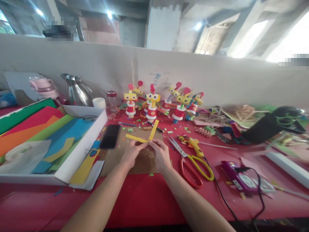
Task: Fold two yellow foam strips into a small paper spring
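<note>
Two yellow paper strips [154,129] meet at one end in a V shape over the brown cardboard mat [113,162]. My left hand [133,150] pinches the strip lying toward the left, close to where the ends join. On the other side, my right hand [159,153] pinches the joint, with the second strip rising away from it. The fingertips of both hands nearly touch and partly cover the joint. Scissors [185,156] with red and yellow handles lie open to the right of my right hand. A black phone [110,136] rests left of the mat.
A white box [79,141] of coloured paper stands at left. Several paper-cup robot figures [151,112] line the back, with a steel jug [76,89] and glass jar [111,98] beside them. At right are a yellow glue gun [196,147], a purple power strip [238,177] and cables.
</note>
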A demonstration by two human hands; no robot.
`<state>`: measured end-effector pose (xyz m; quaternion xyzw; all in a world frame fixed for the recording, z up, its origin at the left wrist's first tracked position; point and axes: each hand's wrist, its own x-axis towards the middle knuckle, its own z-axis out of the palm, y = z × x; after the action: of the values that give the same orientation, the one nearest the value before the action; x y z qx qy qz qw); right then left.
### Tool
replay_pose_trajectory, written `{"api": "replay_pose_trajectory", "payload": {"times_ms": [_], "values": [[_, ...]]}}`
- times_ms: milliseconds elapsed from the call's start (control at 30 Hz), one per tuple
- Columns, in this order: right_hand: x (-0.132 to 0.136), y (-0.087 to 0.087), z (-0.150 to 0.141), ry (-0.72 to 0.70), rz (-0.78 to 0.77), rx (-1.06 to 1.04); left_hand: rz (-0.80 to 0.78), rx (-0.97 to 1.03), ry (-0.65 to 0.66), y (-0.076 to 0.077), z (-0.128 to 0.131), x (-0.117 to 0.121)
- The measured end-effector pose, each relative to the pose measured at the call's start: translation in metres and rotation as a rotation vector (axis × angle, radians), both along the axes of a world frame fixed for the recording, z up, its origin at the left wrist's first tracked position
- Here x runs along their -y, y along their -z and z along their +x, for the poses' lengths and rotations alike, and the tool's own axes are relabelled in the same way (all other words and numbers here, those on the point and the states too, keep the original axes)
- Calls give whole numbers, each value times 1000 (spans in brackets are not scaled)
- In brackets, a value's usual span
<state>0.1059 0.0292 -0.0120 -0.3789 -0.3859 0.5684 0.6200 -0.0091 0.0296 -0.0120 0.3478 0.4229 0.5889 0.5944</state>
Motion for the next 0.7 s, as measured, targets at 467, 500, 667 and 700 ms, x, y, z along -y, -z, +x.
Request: {"api": "replay_pose_trajectory", "payload": {"times_ms": [467, 500, 667, 700], "values": [[-3, 1, 1, -84, -5, -11, 33, 5, 22, 5, -1, -3], [-3, 1, 0, -82, 5, -10, 37, 20, 28, 6, -1, -4], [-1, 1, -3, -61, 23, -1, 80, 43, -21, 4, 1, -3], [-1, 2, -2, -56, 25, 1, 83, 38, -27, 3, 1, -2]]}}
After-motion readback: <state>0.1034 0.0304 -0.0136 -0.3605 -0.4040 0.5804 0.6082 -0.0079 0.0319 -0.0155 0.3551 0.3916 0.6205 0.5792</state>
